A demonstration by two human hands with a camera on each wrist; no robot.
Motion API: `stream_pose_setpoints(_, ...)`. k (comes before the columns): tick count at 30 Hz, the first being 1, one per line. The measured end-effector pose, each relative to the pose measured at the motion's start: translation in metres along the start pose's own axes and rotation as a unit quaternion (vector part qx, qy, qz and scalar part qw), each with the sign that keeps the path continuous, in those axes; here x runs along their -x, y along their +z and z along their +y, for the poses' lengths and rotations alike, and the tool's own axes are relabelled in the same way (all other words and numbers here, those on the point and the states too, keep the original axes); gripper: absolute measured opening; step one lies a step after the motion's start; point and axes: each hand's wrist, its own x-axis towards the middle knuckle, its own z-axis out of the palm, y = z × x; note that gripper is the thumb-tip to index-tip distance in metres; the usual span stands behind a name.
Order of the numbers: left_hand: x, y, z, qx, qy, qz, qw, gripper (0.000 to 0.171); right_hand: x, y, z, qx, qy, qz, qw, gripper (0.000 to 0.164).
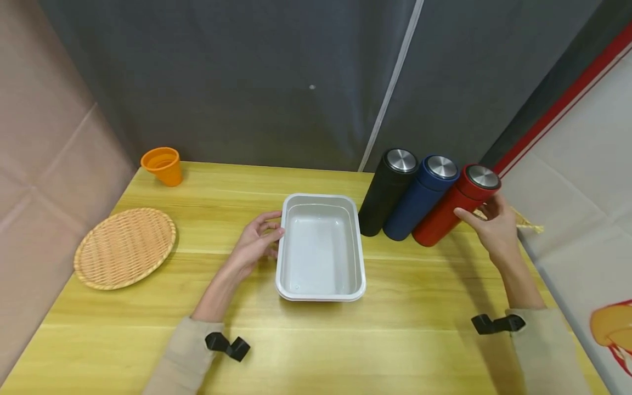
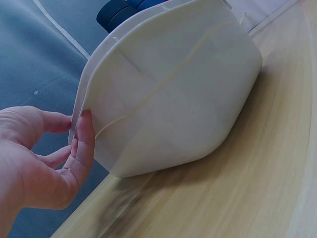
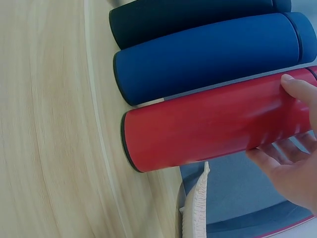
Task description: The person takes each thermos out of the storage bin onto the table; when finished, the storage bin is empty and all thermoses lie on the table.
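Observation:
A white rectangular basin (image 1: 321, 297) sits on the wooden table. My left hand (image 1: 253, 241) pinches its left rim between thumb and fingers, as the left wrist view shows from the side. At the right, my right hand (image 1: 497, 227) holds a red thermos bottle (image 1: 441, 216) near its top, thumb on one side and fingers round the other. The red bottle is upright, with a silver-topped lid. Beside it stand a blue thermos bottle (image 3: 208, 57) and a black thermos bottle (image 1: 384, 192), in a row to the right of the basin.
A round woven tray (image 1: 125, 248) lies at the table's left, and an orange cup (image 1: 170, 171) stands at the back left corner. Behind my right hand, part of a woven item (image 3: 195, 208) shows. Dark cloth (image 1: 237, 82) hangs along the back edge.

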Motion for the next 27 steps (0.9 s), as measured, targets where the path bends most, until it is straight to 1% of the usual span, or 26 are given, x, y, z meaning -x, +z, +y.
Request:
stream_pose_setpoints(2,0.000,0.000,-0.001,0.000,-0.003,0.002,1.0000,0.048,0.000,-0.001,0.001,-0.013,-0.005,-0.008,1.000,0.065)
stream_pose_setpoints(9,-0.003,-0.001,-0.002,-0.003,-0.002,0.005,1.0000,0.049,-0.001,0.001,0.004,-0.012,-0.010,-0.008,1.000,0.065)
stream_pose_setpoints(15,-0.007,-0.006,-0.004,-0.007,-0.016,-0.011,0.9998,0.049,0.003,0.001,0.006,0.009,-0.002,-0.004,1.000,0.064)
stream_pose_setpoints(19,-0.007,-0.010,-0.004,-0.016,-0.020,-0.014,0.9996,0.048,0.007,0.003,0.005,0.018,0.008,0.001,1.000,0.071)
stream_pose_setpoints(21,-0.005,-0.010,-0.003,-0.020,-0.018,-0.009,0.9996,0.047,0.010,0.005,0.002,0.019,0.022,0.013,0.999,0.076)
stream_pose_setpoints(23,-0.002,-0.009,-0.002,-0.028,-0.010,0.000,0.9996,0.048,0.014,0.006,-0.002,0.036,0.040,0.036,0.998,0.079)
stream_pose_setpoints(25,0.002,-0.008,-0.001,-0.041,0.001,0.014,0.9991,0.048,0.019,0.007,-0.008,0.054,0.060,0.073,0.994,0.079)
stream_pose_setpoints(27,0.008,-0.009,0.000,-0.070,0.016,0.032,0.9969,0.049,0.024,0.007,-0.015,0.055,0.071,0.122,0.988,0.074)
